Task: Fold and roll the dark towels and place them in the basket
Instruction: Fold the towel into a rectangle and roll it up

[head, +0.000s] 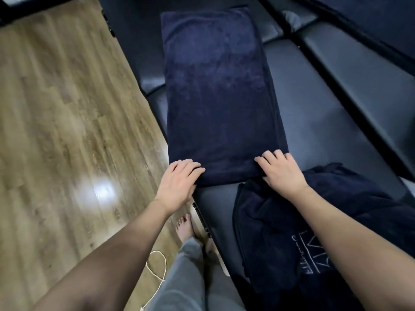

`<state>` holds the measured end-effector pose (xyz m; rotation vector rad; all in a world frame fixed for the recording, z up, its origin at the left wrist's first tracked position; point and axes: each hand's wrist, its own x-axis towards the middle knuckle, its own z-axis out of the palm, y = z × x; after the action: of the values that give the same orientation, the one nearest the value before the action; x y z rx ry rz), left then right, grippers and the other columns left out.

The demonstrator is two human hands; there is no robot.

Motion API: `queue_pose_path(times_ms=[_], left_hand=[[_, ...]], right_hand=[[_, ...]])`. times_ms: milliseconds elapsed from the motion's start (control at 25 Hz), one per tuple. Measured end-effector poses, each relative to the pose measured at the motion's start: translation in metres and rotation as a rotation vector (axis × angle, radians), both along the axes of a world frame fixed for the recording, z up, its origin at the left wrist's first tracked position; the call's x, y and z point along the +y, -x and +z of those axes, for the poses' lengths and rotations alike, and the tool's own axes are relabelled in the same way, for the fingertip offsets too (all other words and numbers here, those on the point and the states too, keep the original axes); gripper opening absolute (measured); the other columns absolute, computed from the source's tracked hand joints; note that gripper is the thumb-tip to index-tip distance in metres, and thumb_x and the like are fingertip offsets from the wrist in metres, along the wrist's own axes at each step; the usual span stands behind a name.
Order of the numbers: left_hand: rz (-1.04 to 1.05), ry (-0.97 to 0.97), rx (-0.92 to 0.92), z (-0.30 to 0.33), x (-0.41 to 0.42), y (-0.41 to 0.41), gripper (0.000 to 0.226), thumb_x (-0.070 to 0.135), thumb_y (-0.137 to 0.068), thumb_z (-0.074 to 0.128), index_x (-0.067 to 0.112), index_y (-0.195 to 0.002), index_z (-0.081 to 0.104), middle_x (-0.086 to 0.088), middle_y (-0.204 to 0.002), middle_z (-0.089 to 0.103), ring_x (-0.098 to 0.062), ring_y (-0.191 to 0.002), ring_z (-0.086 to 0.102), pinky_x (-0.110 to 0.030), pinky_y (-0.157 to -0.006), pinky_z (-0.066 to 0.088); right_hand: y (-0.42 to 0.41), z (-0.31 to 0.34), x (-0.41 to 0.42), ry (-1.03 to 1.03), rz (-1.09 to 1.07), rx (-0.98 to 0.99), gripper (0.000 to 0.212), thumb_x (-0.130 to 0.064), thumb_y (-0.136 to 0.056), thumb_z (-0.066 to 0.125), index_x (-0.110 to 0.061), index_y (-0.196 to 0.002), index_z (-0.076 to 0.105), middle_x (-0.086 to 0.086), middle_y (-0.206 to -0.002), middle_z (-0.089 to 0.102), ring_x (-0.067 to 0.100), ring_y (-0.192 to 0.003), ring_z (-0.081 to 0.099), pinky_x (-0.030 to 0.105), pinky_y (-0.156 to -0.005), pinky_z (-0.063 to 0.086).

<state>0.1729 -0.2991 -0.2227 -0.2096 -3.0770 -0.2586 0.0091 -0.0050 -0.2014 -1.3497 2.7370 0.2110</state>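
In the head view, a folded dark towel (215, 95) lies flat as a long strip on a dark padded bench (325, 122). Its long axis runs straight away from the person, and its near short edge sits right under both hands. The left hand (179, 178) lies on the near left corner, fingers fairly straight and pointing across the cloth, with the thumb seemingly tucked at the edge. The right hand (280, 169) rests on the near right corner with fingers bent, fingertips pressing into the pile. Whether either thumb is hooked under the hem cannot be told for sure, since the dark cloth swallows the detail. Both hands are equally near the edge, one at each corner, so a roll would have to travel away from the body along the strip's length.

A second dark towel (292, 232) lies crumpled on the bench just beside and partly under the right forearm, touching the strip's near right corner. It bears pale embroidered line-work and lettering, seen upside down and partly cut off, not legible. No basket is visible. Wooden floor (56, 131) lies to the left, with a white cable (157, 272) near the person's bare feet.
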Motion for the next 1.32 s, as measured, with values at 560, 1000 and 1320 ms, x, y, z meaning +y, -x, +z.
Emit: queue_pose_path(times_ms=[560,1000,1320], left_hand=[[0.772,-0.845,-0.189,0.001,0.008,-0.029,0.062,0.054,-0.098,0.052,0.043,-0.154,0.028,0.010,-0.162,0.022,-0.015,-0.150,0.027,-0.048,-0.124,0.025],[0.965,-1.460,-0.259,0.043,0.007,-0.019,0.033,0.015,-0.106,0.050,0.033,-0.131,0.062,0.000,-0.124,0.065,-0.016,-0.065,0.062,-0.032,-0.053,0.058],[1.062,-1.869,-0.498,0.065,-0.019,-0.016,0.020,0.022,-0.103,0.052,0.019,-0.111,0.070,-0.006,-0.085,0.074,-0.022,-0.054,0.068,-0.045,-0.082,0.060]], right_hand=[[-0.009,0.012,0.017,0.230,-0.456,-0.370,0.062,-0.062,-0.094,0.053,-0.035,-0.149,0.043,0.002,-0.154,0.029,0.031,-0.134,0.033,0.053,-0.109,0.035],[0.006,0.035,0.016,0.587,-1.059,-0.891,0.081,-0.009,-0.090,0.071,-0.036,-0.152,0.026,0.000,-0.112,0.061,0.016,-0.094,0.064,0.029,-0.081,0.048],[0.016,0.050,0.027,0.956,-1.248,-1.337,0.047,-0.012,-0.097,0.064,-0.027,-0.139,0.047,0.007,-0.097,0.074,0.024,-0.059,0.066,0.031,-0.056,0.047]])
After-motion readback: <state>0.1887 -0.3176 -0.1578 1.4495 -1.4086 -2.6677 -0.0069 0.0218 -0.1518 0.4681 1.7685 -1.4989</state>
